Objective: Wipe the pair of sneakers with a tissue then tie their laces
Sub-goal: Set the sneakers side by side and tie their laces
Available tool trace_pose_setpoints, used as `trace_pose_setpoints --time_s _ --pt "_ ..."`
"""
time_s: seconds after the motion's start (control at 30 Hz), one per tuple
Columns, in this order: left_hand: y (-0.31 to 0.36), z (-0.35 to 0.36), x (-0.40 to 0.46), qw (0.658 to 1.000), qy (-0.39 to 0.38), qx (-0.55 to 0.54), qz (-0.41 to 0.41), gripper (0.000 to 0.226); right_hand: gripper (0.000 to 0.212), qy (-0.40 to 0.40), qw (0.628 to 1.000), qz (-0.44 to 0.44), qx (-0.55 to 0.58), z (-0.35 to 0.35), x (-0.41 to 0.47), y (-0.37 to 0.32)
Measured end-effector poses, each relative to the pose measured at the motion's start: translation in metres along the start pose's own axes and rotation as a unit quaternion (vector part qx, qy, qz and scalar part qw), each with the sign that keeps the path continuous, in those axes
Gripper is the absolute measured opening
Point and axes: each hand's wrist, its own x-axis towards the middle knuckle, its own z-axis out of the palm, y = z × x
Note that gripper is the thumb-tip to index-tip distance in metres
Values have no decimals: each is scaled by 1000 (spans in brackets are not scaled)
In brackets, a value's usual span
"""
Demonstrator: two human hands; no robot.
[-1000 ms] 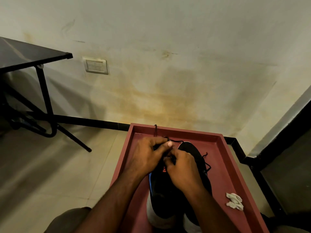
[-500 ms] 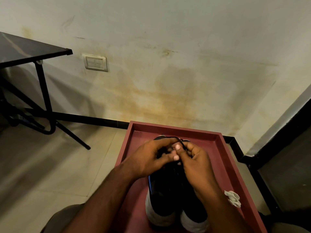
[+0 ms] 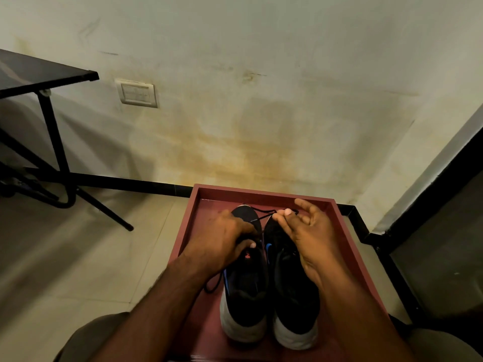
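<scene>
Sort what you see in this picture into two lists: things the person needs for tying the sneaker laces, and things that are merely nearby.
Part of the job:
- left sneaker
- right sneaker
- black lace
- left hand, pressing on the left sneaker
- right hand, pinching the lace
- red tray under the pair

Merely nearby:
- black table
- wall switch plate

Stained pale wall point(image 3: 261, 113), tiled floor point(image 3: 78, 257), black table point(image 3: 39, 74), perhaps a switchplate point(image 3: 138, 94).
</scene>
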Motion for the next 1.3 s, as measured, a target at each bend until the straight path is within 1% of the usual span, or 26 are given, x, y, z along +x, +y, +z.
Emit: trace_pose_setpoints --time_s 0.07,0.1,0.13,0.17,0.2,0.23,0.27,0.33,0.37,0.47,0.57,0.67,0.77,0.83,0.87,0.9,1.0,1.07,1.1,1.17,1.2,1.3 --pt "-1 3 1 999 19 -9 -30 30 47 -9 999 7 -48 -3 -3 3" --pt "-1 4 1 998 25 -31 -46 33 53 -24 993 1 -113 -5 -6 5" --pt "-3 6 1 997 27 -47 -55 36 60 -43 976 -26 -214 -6 -8 7" --pt "-3 6 2 997 27 -55 -56 36 67 -57 942 -62 -326 -7 -12 8" --pt "-4 7 3 997 27 -57 -54 33 70 -64 898 -106 -423 -7 -15 10" --pt "-4 7 3 997 29 -56 -50 30 67 -58 858 -146 -490 -6 -19 11" --pt "-3 6 3 997 31 -51 -49 26 60 -48 834 -176 -521 -5 -23 11" --pt "-2 6 3 997 37 -45 -53 25 35 -34 817 -214 -535 -3 -29 15" --pt "-2 7 2 996 43 -50 -56 27 24 -40 812 -221 -539 -2 -32 17" --pt "0 7 2 995 49 -61 -57 29 6 -86 797 -226 -553 0 -39 26" --pt "1 4 1 996 40 -54 -66 24 19 -110 787 -216 -567 -1 -41 28" --pt "4 4 3 996 24 -20 -82 9 21 -138 783 -222 -565 0 -43 26" --pt "5 6 7 995 -16 -8 -97 21 18 -153 769 -220 -581 0 -45 28" --pt "6 6 8 994 -48 -4 -103 22 9 -139 774 -231 -573 0 -44 30" --pt "6 7 9 993 -52 -1 -102 21 6 -138 773 -236 -573 -1 -44 31" --pt "6 8 9 993 -51 5 -102 19 8 -144 765 -236 -581 -1 -43 32" --pt "3 9 8 991 -31 -19 -127 14 26 -168 731 -233 -619 0 -40 35" --pt "2 9 7 988 -27 -57 -140 16 32 -168 716 -240 -634 0 -38 37" --pt "1 10 6 985 -22 -94 -146 16 33 -167 712 -241 -638 0 -38 39" --pt "1 9 3 971 2 -170 -168 11 34 -166 717 -237 -635 -1 -38 42" --pt "1 8 0 962 16 -204 -178 10 36 -163 726 -237 -625 -1 -39 42" --pt "0 9 -1 937 30 -290 -195 18 40 -149 774 -226 -572 0 -42 39"
